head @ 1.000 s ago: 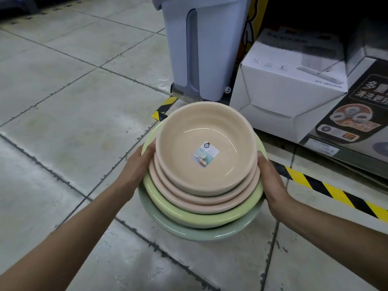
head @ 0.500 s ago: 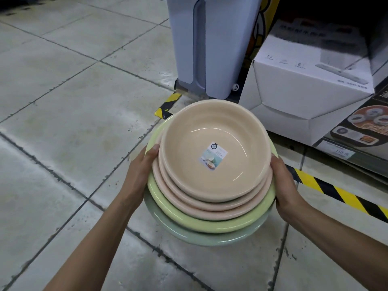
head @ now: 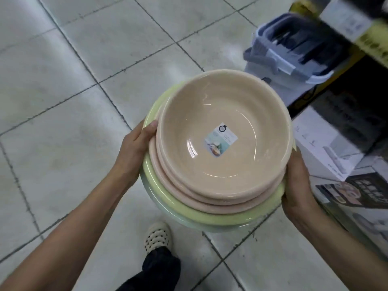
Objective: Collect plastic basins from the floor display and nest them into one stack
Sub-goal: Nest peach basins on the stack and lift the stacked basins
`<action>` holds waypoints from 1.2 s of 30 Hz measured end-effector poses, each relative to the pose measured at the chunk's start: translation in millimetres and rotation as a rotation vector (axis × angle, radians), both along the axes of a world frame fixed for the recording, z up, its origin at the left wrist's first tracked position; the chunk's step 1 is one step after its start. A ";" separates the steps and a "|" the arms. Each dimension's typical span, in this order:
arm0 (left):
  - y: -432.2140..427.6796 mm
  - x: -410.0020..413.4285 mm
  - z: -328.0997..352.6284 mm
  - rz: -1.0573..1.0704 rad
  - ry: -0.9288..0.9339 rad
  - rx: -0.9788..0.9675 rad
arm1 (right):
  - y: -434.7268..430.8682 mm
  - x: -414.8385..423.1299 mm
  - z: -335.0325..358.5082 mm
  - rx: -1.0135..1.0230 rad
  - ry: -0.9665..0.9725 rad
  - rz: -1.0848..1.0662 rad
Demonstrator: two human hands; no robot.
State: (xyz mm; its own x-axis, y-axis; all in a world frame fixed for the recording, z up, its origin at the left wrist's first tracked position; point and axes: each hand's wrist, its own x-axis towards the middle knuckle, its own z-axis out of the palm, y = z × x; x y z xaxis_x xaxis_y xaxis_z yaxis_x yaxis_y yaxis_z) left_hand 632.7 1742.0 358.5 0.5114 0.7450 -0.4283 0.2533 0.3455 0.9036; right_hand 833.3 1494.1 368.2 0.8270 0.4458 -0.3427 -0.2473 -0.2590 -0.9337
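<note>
A stack of basins [head: 210,175] is held above the tiled floor [head: 63,101] and gripped at opposite rims by the left hand [head: 134,152] and the right hand [head: 298,185]. The left thumb is laid over the rim, and the remaining fingers of both hands are curled beneath the stack, largely hidden. A beige basin [head: 241,114] bearing a label [head: 220,141] is nested uppermost, above pink rims, a yellow-green basin [head: 189,208] and a pale green basin [head: 201,227]; a mop bucket [head: 289,59] and a white box [head: 327,150] are noted at right, and a shoe [head: 158,236] is noted below
</note>
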 end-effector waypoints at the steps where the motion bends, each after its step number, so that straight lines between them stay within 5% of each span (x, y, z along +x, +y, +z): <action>1: 8.6 -15.7 35.7 0.043 -0.002 -0.020 | 17.5 -2.6 36.2 0.000 0.009 0.035; 10: 78.1 -150.6 386.3 0.336 0.058 0.046 | 178.7 -68.1 370.7 -0.040 0.043 0.372; 15: 100.5 -208.2 497.7 0.504 0.018 0.078 | 254.2 -107.9 491.1 -0.036 -0.012 0.511; 26: 190.7 -263.1 572.4 0.744 0.035 0.164 | 426.2 -148.1 572.1 -0.009 -0.001 0.723; 36: 263.5 -268.7 580.4 1.222 -0.029 0.133 | 643.4 -183.3 601.1 0.058 -0.011 1.286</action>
State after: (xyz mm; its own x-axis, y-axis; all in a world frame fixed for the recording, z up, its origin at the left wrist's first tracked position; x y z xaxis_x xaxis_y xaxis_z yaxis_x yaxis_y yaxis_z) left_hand 364.0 2005.5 939.0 -0.5450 0.7781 -0.3122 -0.1930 0.2459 0.9499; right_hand 649.9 2137.5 969.3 -0.2039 0.9344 -0.2922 0.1564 -0.2636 -0.9519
